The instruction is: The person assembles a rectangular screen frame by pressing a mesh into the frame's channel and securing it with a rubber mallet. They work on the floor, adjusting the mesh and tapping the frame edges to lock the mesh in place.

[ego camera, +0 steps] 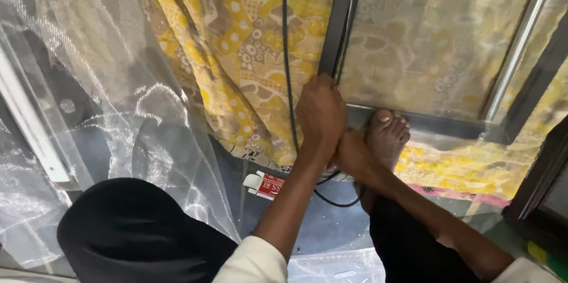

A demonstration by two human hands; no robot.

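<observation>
The left hand (320, 111) is closed in a fist around the lower end of a dark vertical frame bar (340, 16), where the bar meets a horizontal rail (438, 123). The grip wraps the bar fully, knuckles toward the camera, which appears to steady the bar at its base.

The right hand (353, 156) lies just below and behind the left wrist, close to the floor. Most of it is hidden by the left forearm. Whether its fingers are spread or pressed on something cannot be told.

One bare foot (387, 135) rests against the horizontal rail, toes pointing up the frame. Judging by its placement, it braces the rail while the hands work beside it.

One black cable (286, 52) hangs down in front of the yellow patterned cloth (231, 64), passes just left of the left hand, and loops on the floor (331, 224) under both wrists. It hangs slack and neither hand visibly holds it.

Item count:
- Frame bars: one dark upright in the left hand; one lighter metal bar (520, 40) running diagonally at the right.
- Cloths: one yellow patterned cloth behind the frame; one sheer white net (89, 99) draped at the left.
- Small red-and-white box (269, 185): one, lying on the floor, just left of the left forearm.
- Black-clad knee (136, 235): one, at lower left, partly under the net.
</observation>
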